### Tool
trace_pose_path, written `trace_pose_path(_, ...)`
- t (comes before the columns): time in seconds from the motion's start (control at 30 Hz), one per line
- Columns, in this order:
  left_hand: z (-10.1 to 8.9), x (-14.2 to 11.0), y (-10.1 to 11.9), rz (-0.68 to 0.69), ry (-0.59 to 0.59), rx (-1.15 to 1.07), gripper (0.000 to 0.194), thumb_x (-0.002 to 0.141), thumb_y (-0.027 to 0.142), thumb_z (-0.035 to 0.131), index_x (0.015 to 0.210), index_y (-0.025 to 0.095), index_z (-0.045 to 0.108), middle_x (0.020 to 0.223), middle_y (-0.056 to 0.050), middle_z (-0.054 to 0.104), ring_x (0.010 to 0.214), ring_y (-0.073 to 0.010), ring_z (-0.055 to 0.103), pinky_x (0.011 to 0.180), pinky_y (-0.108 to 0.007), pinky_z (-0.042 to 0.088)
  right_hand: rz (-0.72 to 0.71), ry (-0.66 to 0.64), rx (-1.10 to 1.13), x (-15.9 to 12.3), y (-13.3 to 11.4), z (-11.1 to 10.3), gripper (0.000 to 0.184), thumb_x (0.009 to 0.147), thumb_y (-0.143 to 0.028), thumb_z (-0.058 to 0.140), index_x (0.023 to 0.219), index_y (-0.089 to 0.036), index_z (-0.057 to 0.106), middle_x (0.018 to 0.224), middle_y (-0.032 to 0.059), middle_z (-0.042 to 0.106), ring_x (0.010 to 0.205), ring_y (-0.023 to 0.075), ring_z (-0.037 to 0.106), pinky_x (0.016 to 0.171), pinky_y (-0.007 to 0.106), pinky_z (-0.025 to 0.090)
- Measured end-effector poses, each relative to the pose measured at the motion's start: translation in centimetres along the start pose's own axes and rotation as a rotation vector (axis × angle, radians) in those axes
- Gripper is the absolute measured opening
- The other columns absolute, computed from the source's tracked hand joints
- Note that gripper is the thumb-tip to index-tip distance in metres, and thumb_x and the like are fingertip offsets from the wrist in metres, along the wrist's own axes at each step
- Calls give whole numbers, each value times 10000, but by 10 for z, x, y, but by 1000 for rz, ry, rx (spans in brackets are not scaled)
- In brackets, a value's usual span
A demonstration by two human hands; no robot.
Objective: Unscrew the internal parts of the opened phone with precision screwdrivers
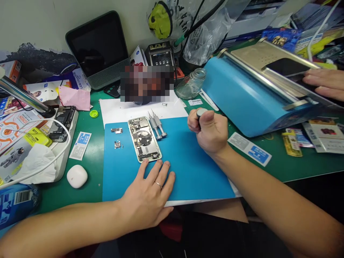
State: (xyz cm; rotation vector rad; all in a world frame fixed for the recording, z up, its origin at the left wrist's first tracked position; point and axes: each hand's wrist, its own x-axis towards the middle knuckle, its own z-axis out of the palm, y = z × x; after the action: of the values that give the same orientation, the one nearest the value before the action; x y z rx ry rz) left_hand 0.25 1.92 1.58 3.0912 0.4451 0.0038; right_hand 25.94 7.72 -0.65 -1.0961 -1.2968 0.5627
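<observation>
An opened phone [145,139] with its inner parts bare lies on the blue mat [193,168]. My left hand [152,188] rests flat on the mat with fingers spread, the fingertips at the phone's lower edge. Two grey screwdrivers [158,125] lie at the phone's upper right. On its left are a small metal-covered part [116,130] and another small phone part [117,144]. My right hand [211,130] is closed in a fist above the mat's right side. A round-ended grey tool [200,112] shows at its top; the rest is hidden in the fingers.
A blue machine [231,96] stands at the right, with another person's hand [326,82] on it. Behind the mat are a glass jar [192,84] and a tablet-like screen [98,44]. Left are a white earbud case [77,176], a cable and boxes.
</observation>
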Motion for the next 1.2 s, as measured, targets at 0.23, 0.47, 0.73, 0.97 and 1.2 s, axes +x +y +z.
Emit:
trace_pose_path(0.23,1,0,0,-2,10,-4,691,1033,529,359,1529,50,404,1608,-242,381,1465,-405,375,1166,-606,253,-1,54,-33,2,-2,0,662,907,-778,453,526,-239,409,507,-11,312,448,137,314,409,306,182)
trace_pose_path(0.47,0,0,2,-1,11,0,682,1038,525,344,1524,51,408,1606,-242,385,1464,-397,377,1163,-603,256,-58,153,-201,-3,-3,0,578,950,-455,646,510,-222,353,503,-26,291,480,124,275,479,325,246)
trace_pose_path(0.73,0,0,2,0,-1,0,697,1030,523,365,1528,36,392,1606,-248,380,1459,-406,366,1161,-613,258,-25,-217,6,-1,-3,10,423,948,-343,609,1368,-360,559,915,8,664,830,197,703,775,382,634)
trace_pose_path(0.97,0,0,3,-5,3,-1,702,1011,524,407,1516,36,408,1598,-251,388,1451,-400,373,1154,-610,287,-238,-261,-132,-14,-31,19,842,945,-186,668,1603,-420,198,1142,12,790,1071,240,768,1001,453,645)
trace_pose_path(1.2,2,-1,2,-4,28,-3,698,1007,527,406,1502,36,428,1583,-249,411,1434,-394,397,1160,-605,282,-486,-344,-74,-12,-50,35,1020,835,-8,733,1609,-377,182,1292,36,731,965,206,794,811,346,724)
